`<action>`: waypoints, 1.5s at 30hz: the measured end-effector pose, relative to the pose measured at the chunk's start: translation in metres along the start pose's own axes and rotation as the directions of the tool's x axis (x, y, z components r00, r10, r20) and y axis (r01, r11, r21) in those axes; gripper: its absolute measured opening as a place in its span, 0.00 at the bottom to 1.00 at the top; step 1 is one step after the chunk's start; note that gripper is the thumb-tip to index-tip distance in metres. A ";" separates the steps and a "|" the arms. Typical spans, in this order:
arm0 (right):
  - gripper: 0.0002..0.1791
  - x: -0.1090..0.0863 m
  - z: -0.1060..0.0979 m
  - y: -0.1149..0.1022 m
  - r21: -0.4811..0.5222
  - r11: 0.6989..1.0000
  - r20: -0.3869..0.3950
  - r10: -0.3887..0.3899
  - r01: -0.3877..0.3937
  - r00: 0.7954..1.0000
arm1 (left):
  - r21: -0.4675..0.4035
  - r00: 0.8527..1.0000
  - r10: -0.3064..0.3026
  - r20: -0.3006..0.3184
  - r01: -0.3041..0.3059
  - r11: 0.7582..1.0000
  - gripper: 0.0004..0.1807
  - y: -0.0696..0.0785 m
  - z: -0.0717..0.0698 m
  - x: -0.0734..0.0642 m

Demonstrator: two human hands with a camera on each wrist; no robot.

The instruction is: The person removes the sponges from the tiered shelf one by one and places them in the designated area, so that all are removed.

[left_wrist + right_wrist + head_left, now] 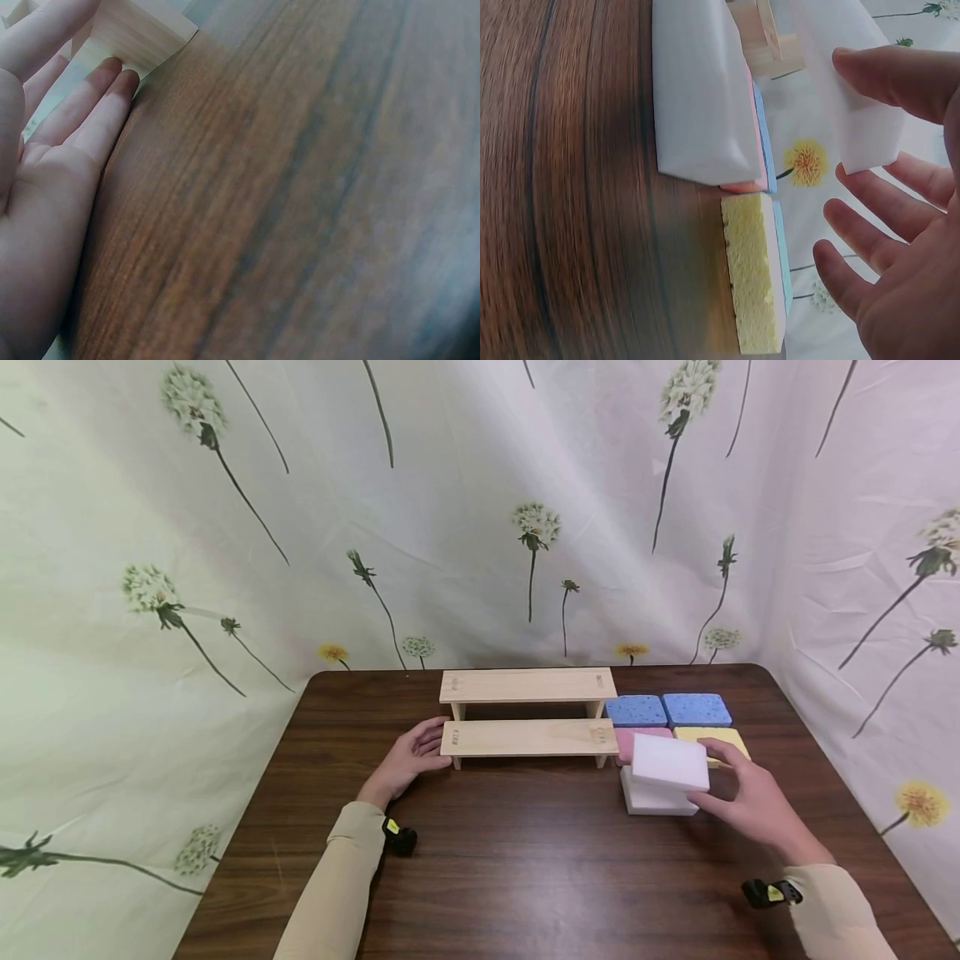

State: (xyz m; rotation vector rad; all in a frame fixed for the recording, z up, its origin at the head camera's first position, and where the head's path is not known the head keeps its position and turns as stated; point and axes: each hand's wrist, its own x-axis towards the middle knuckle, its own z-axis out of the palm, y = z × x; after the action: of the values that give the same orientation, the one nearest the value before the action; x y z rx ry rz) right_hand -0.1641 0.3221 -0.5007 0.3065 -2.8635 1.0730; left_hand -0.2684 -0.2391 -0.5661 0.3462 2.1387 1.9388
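Observation:
My right hand (753, 802) pinches a white sponge block (670, 762) between thumb and fingers. In the right wrist view, the held block (859, 112) is raised off the table and apart from a second white sponge block (701, 97), which lies on the table. From the head view the held block overlaps this lower one (658, 800). At the left end of a two-step wooden rack (528, 739), my left hand (405, 762) touches the side with loosely extended fingers. The left wrist view has its fingertips against the rack's end panel (142, 34).
Two blue sponges (636, 711) lie behind a pink sponge (624, 745) and a yellow sponge (738, 743), right of the rack. All stand on a dark wooden table (510, 877). A flower-printed cloth (465, 527) hangs behind and at the sides.

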 end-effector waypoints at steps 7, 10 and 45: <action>0.48 -0.004 -0.004 0.006 0.018 1.000 -0.025 -0.006 0.007 1.000 | 0.007 1.000 0.015 0.007 -0.015 1.000 0.44 0.000 0.000 -0.001; 0.48 -0.006 -0.006 0.008 -0.001 1.000 -0.041 -0.007 0.007 0.999 | -0.003 1.000 0.010 0.009 -0.010 1.000 0.44 -0.001 0.000 -0.001; 0.48 -0.022 -0.024 0.039 0.010 0.995 -0.044 0.104 -0.104 0.994 | -0.008 1.000 0.017 0.017 -0.017 1.000 0.44 0.000 0.000 0.000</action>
State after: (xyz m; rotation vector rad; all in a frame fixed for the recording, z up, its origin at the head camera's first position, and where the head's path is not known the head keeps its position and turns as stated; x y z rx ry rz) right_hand -0.1505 0.3701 -0.5104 0.1326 -2.8646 1.0927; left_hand -0.2689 -0.2394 -0.5661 0.3795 2.1240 1.9451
